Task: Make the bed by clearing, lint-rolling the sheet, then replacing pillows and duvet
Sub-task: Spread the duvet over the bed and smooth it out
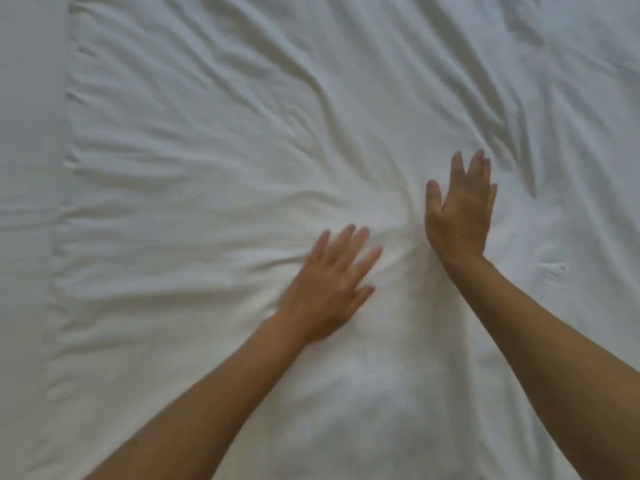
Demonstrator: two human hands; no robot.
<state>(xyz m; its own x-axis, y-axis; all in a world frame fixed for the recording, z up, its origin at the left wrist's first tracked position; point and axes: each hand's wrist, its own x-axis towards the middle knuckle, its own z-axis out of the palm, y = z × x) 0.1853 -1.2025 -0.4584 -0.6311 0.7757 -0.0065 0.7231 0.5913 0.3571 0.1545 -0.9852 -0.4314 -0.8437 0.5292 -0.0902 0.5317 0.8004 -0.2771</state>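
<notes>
We have both palms down on the duvet (pixel 242 150), which lies spread white and rumpled across the bed, its left hem running down just inside the bare sheet (pixel 27 133) that shows as a smoother strip beyond it. Our left hand (pixel 329 289) rests flat on the duvet with fingers straight and slightly fanned, gripping nothing; our right hand (pixel 460 216) lies just beside it, a little farther up the duvet, also flat with fingers straight and close together, holding nothing. The two hands are near each other but not touching, and creases fan out across the duvet from the spot between them toward its left hem and its far side. We judge the step in hand to be smoothing the duvet, late in the task, since it is already laid over the sheet; no pillows or lint roller are in view. To do this well we should sweep outward from the middle of the duvet toward its edges, each hand going its own way, with light flat pressure so the fabric slides and does not bunch ahead of the fingers. The ridges toward the left hem look deepest, so we would work those first, then the folds at the duvet's far right. Pressing too hard near the middle risks dragging the whole duvet off square.
</notes>
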